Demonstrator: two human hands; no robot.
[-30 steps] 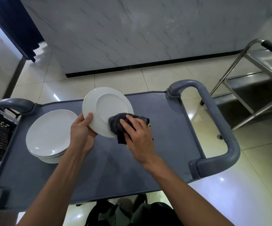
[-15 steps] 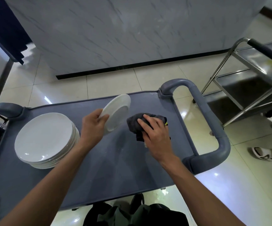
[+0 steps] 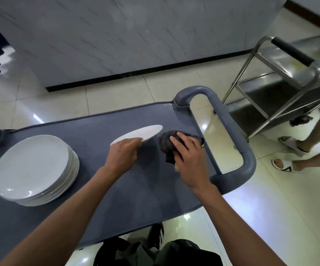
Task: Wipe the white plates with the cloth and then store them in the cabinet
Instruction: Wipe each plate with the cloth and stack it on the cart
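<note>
My left hand (image 3: pixel 123 155) grips one white plate (image 3: pixel 145 133) by its near rim and holds it almost flat, a little above the grey cart top (image 3: pixel 97 181). To its right, my right hand (image 3: pixel 189 156) rests on a bunched dark cloth (image 3: pixel 167 143) that lies on the cart, fingers spread over it. A stack of several white plates (image 3: pixel 32 167) stands at the cart's left end.
The cart's grey loop handle (image 3: pixel 230 131) is just right of the cloth. A steel trolley (image 3: pixel 289 73) stands at the right, with a person's sandalled feet (image 3: pixel 284 164) beside it. A marble wall panel (image 3: pixel 136 35) runs behind. A dark bag (image 3: pixel 155 252) lies by my feet.
My left hand has tipped the plate from upright, facing me, down to nearly flat. My right hand and the cloth came off the plate and settled on the cart to its right.
</note>
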